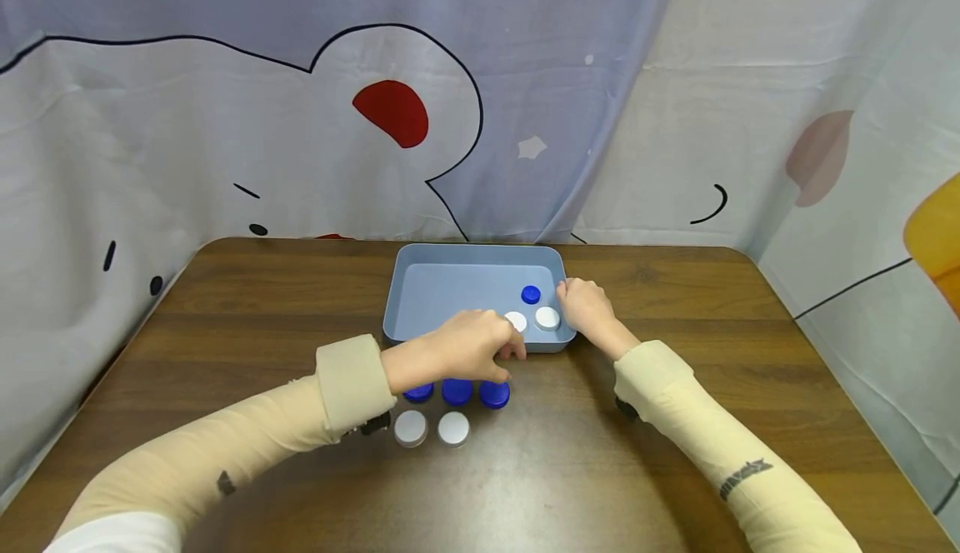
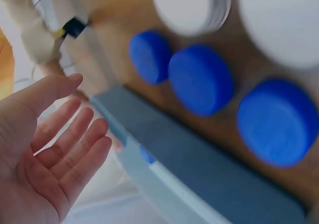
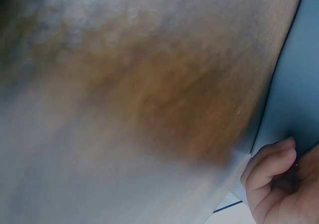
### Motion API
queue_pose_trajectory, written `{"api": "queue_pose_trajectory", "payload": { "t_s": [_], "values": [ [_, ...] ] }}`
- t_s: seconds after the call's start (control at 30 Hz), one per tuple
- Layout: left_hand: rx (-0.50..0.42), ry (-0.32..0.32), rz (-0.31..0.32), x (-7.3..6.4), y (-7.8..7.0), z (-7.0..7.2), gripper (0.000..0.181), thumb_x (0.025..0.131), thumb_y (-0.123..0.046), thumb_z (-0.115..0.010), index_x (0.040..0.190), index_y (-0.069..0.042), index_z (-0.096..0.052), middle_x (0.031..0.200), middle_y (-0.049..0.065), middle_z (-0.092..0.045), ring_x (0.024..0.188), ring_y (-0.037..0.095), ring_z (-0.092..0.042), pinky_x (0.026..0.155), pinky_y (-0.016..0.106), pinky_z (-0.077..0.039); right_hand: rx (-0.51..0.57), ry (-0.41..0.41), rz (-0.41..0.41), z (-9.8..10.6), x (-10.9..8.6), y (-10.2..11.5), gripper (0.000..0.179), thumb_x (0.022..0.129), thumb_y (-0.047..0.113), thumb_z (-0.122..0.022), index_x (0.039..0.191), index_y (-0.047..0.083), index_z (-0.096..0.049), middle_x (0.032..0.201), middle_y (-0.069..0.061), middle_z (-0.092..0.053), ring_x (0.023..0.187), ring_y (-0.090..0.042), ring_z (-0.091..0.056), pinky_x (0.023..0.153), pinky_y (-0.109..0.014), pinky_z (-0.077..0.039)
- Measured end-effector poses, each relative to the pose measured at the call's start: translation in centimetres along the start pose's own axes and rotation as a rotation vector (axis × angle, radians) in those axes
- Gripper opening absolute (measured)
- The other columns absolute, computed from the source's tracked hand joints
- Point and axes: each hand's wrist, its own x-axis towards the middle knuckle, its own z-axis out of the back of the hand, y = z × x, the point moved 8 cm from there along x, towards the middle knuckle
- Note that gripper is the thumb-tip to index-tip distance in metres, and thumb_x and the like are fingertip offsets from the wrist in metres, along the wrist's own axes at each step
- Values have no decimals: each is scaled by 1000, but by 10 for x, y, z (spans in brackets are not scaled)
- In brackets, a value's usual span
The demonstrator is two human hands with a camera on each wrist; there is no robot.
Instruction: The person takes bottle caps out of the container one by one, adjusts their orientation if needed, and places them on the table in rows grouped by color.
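A light blue-grey tray [image 1: 450,286] holds one blue cap [image 1: 531,295] and two white caps [image 1: 547,318] at its right end. My left hand [image 1: 468,346] hovers over the tray's front edge, its fingers loosely bent and nothing between them. In front of the tray, three blue caps [image 2: 202,79] sit in a row, partly covered by the hand in the head view. Two white caps [image 1: 453,429] lie nearer to me. At the tray's right rim, my right hand [image 1: 590,307] holds on with curled fingers; its fingertips are partly hidden.
All of this stands on a brown wooden table [image 1: 675,386]. Behind the tray hangs a printed curtain [image 1: 300,137], close to the table's far edge. Bare wood lies on both sides of the tray.
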Motion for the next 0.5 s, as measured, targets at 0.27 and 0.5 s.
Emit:
{"api": "queue_pose_trajectory", "payload": {
  "t_s": [0.27,0.5],
  "values": [
    [44,-71,56,11,20,25,26,73,-20,-78,99,-15,-75,87,0,-72,81,15,-65,68,35,-54,0,-10,3,0,0,0,39,100,25,-34,90,-1,-62,108,-29,-65,99,-48,-62,78,-57,-50],
    [64,-74,101,16,33,27,25,74,-21,-79,96,-12,-75,89,5,-72,81,18,-65,70,36,-54,7,-13,1,2,-2,2,39,99,25,-35,88,-1,-62,107,-29,-65,99,-48,-62,78,-57,-50]
  ]
}}
